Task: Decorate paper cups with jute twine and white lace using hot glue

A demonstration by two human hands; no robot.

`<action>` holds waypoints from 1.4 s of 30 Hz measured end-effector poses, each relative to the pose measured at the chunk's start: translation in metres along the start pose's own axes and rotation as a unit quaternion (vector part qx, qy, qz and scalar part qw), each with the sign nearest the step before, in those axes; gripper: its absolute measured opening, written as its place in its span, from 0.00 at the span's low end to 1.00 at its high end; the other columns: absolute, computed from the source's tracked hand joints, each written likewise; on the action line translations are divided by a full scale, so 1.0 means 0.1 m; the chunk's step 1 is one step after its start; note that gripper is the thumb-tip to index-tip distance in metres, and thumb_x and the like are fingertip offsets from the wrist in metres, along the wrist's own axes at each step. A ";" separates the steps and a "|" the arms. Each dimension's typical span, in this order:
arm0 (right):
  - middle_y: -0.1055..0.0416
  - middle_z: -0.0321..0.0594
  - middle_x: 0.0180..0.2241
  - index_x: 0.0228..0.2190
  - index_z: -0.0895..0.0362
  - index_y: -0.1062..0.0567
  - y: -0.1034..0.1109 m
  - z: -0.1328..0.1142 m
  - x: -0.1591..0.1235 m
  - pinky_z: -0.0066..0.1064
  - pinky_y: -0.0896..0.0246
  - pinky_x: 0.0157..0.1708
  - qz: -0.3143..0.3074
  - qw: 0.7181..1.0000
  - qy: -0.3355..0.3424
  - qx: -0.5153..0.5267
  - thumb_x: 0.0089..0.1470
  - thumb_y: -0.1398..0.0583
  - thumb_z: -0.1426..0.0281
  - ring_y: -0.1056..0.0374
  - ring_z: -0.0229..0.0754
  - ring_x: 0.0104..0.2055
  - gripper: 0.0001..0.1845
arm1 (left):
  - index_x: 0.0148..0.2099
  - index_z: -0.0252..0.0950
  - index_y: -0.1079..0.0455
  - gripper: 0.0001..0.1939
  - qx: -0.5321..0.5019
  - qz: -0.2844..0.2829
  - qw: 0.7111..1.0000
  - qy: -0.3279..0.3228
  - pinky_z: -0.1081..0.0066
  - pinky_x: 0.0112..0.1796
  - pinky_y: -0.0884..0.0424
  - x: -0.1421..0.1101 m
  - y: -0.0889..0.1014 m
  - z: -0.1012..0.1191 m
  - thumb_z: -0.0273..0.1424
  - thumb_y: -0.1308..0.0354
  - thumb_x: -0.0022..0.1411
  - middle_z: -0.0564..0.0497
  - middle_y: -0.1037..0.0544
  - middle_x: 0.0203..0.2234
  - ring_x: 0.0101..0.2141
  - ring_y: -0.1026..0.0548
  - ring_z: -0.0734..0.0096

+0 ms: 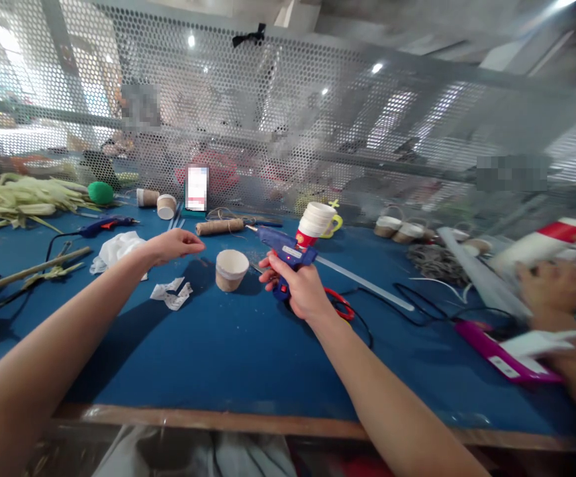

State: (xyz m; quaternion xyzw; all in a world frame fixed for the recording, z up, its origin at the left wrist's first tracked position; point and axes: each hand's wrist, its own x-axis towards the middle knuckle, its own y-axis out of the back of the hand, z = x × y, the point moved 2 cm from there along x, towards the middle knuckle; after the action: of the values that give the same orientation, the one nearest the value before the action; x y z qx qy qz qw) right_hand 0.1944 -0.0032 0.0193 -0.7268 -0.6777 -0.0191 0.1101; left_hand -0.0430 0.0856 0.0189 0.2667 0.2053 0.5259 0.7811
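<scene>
A blue hot glue gun [285, 250] is gripped in my right hand [300, 285], its nozzle pointing left and a long translucent glue stick [367, 285] sticking out of its back. My left hand [176, 245] hovers with its fingers pinched together; what they hold, if anything, is too small to see. Between my hands a small paper cup [232, 270], wrapped in brown around its lower part, stands upright on the blue table. Crumpled white paper scraps [171, 293] lie below my left hand. A roll of brown twine [220, 226] lies just beyond the cup.
Stacked paper cups [316, 222] stand behind the glue gun. A second glue gun [104, 225], a white crumpled cloth [119, 252] and pale husks [24, 195] lie left. At right are a co-worker's hand [556, 288], a purple box [506, 354] and black cables [417, 301]. Perforated metal screen [278, 86] backs the table.
</scene>
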 end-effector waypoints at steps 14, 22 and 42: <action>0.28 0.36 0.24 0.28 0.59 0.28 0.02 -0.01 -0.03 0.24 0.39 0.15 -0.004 1.000 -0.004 -0.017 0.39 0.34 0.62 0.32 0.35 0.21 0.15 | 0.16 0.36 0.32 0.04 0.246 -0.074 0.965 0.052 0.77 0.19 0.43 -0.09 0.18 -0.03 0.23 0.41 0.37 0.55 0.31 0.10 0.15 0.35 0.74; 0.28 0.37 0.24 0.27 0.60 0.28 0.03 0.01 -0.01 0.23 0.41 0.14 0.006 1.000 -0.005 -0.022 0.39 0.33 0.62 0.35 0.33 0.20 0.15 | 0.19 0.37 0.30 0.08 0.258 -0.047 0.965 0.019 0.77 0.22 0.42 -0.09 0.28 0.10 0.31 0.44 0.47 0.51 0.26 0.18 0.20 0.33 0.73; 0.33 0.32 0.17 0.28 0.57 0.27 0.03 -0.21 -0.21 0.26 0.45 0.13 0.038 0.987 0.124 -0.091 0.47 0.38 0.62 0.41 0.32 0.15 0.11 | 0.32 0.31 0.28 0.11 -0.297 -0.100 0.949 -0.030 0.76 0.26 0.35 -0.52 -0.16 0.80 0.30 0.50 0.60 0.49 0.26 0.25 0.23 0.33 0.78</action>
State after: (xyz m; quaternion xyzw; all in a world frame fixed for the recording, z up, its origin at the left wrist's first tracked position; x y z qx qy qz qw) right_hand 0.1978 -0.0283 0.0360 -0.7508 -0.6265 -0.1660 0.1275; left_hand -0.0024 0.0161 0.0729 0.0158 0.0421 0.4740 0.8794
